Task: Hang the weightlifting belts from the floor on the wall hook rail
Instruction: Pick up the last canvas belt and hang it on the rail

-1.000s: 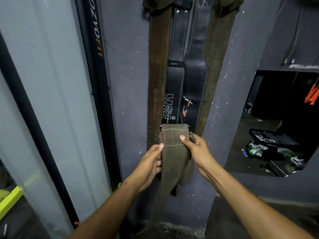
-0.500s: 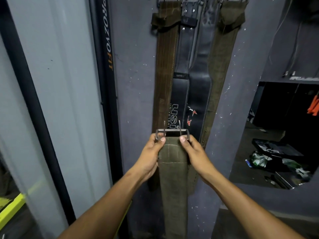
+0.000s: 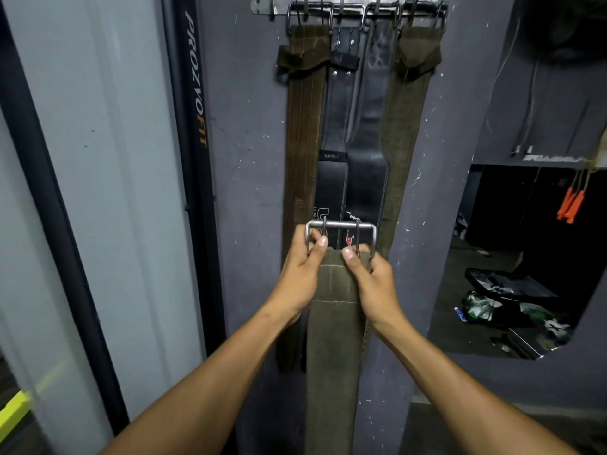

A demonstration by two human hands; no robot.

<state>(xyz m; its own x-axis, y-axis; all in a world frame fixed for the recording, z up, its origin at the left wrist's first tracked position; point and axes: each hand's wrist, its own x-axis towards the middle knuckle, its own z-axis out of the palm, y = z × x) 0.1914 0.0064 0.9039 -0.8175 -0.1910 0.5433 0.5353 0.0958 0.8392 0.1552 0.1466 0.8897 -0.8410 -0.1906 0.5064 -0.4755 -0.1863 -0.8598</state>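
An olive-green weightlifting belt (image 3: 331, 326) hangs down between my arms, its steel double-prong buckle (image 3: 341, 226) at the top. My left hand (image 3: 302, 274) grips the belt's top left corner and buckle side. My right hand (image 3: 371, 280) grips the top right corner. High on the grey wall is the metal hook rail (image 3: 348, 9). Several belts hang from it by their buckles: a brown one (image 3: 303, 133) at the left, two black leather ones (image 3: 335, 178) (image 3: 369, 139) in the middle, an olive one (image 3: 404, 126) at the right.
A black frame post marked PROZVOFIT (image 3: 193, 126) stands left of the wall, beside a pale panel (image 3: 108, 159). To the right a dark opening (image 3: 512, 257) shows cluttered floor items and orange handles (image 3: 571, 205) hanging.
Both hands have lifted the olive belt upward. Its buckle, folded down a second ago, now stands above the belt's end. The view has tilted up and the hook rail has come into sight.
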